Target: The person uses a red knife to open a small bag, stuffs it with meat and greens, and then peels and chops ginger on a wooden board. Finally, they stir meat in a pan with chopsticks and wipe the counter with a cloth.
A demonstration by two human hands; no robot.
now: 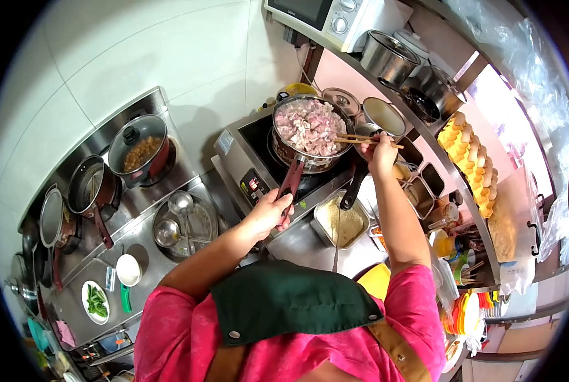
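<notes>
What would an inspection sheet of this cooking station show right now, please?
Surface: steel counter, crowded with cookware.
Job's things: pan of chopped meat on induction cooker; chopsticks over its rim.
Clutter: lidded pot, ladles, plate of greens, tray, stacked eggs.
Hands: left hand grips the pan's handle; right hand holds the chopsticks.
Cables: nothing seen.
Surroundings: tiled wall, microwave, shelf pots.
</notes>
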